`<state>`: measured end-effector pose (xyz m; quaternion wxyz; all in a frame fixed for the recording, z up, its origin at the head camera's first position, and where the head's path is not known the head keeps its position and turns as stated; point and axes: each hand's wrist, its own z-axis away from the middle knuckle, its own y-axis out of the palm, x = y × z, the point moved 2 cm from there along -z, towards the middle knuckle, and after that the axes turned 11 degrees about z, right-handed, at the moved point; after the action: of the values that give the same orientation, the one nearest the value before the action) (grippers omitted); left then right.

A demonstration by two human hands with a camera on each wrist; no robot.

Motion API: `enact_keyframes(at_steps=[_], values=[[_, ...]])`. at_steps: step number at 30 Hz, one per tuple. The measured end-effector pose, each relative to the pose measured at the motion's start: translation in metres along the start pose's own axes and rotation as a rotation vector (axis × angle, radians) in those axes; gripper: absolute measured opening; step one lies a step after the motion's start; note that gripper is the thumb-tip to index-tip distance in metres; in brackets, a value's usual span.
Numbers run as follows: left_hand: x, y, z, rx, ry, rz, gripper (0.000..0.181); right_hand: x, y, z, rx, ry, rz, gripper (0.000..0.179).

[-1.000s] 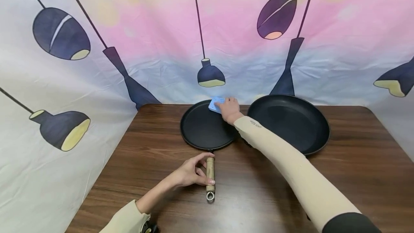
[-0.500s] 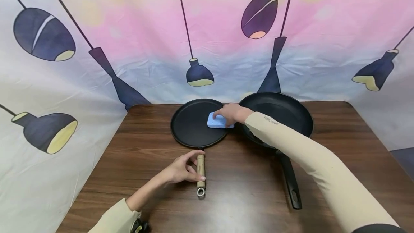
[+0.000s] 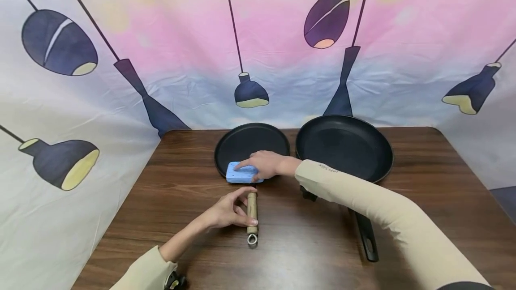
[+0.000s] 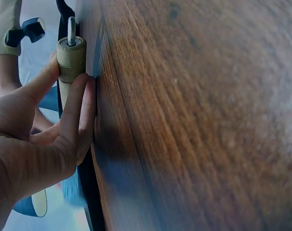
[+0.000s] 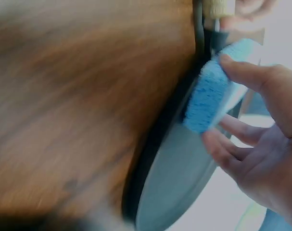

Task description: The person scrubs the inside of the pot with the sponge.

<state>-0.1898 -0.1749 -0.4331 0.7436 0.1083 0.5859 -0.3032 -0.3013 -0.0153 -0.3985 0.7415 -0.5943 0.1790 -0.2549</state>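
Note:
A flat round black griddle pan [image 3: 254, 140] lies on the table, its bamboo handle [image 3: 251, 207] toward the front. My left hand [image 3: 227, 209] grips that handle between thumb and fingers; the left wrist view shows the thumb on one side of the bamboo handle [image 4: 71, 60] and fingers on the other. My right hand [image 3: 268, 164] holds a light blue sponge [image 3: 242, 173] at the pan's near edge, just above where the handle joins. In the right wrist view thumb and fingers pinch the blue sponge [image 5: 208, 94] on opposite sides, over the rim.
A larger, deeper black frying pan [image 3: 342, 144] stands close to the right, its black handle [image 3: 367, 238] pointing to the front and partly hidden under the right sleeve. The wooden table [image 3: 185, 160] ends at a patterned cloth backdrop [image 3: 189, 79] behind the pans.
My right hand has swept the sponge from the griddle pan's far edge down its right side to the near edge. The left hand keeps its grip on the handle. The head view has shifted slightly.

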Motion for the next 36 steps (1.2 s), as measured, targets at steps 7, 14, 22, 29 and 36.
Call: enact_keyframes(at_steps=[7, 14, 22, 29, 36], values=[[0.001, 0.0, 0.0, -0.005, 0.009, -0.003, 0.079, 0.02, 0.004, -0.048, -0.181, 0.031, 0.264, 0.057], [0.003, 0.005, 0.001, -0.012, 0.015, 0.037, 0.079, -0.004, 0.004, -0.091, -0.168, 0.331, 0.236, 0.058], [0.003, 0.002, 0.001, -0.021, 0.014, 0.04, 0.08, -0.051, 0.007, -0.092, -0.149, 0.644, 0.133, 0.057], [0.004, 0.003, -0.001, -0.027, 0.009, 0.042, 0.079, -0.071, 0.005, -0.065, -0.054, 0.685, 0.173, 0.044], [0.004, 0.003, -0.001, -0.026, -0.001, 0.025, 0.08, -0.076, 0.001, -0.027, 0.026, 0.593, 0.088, 0.056]])
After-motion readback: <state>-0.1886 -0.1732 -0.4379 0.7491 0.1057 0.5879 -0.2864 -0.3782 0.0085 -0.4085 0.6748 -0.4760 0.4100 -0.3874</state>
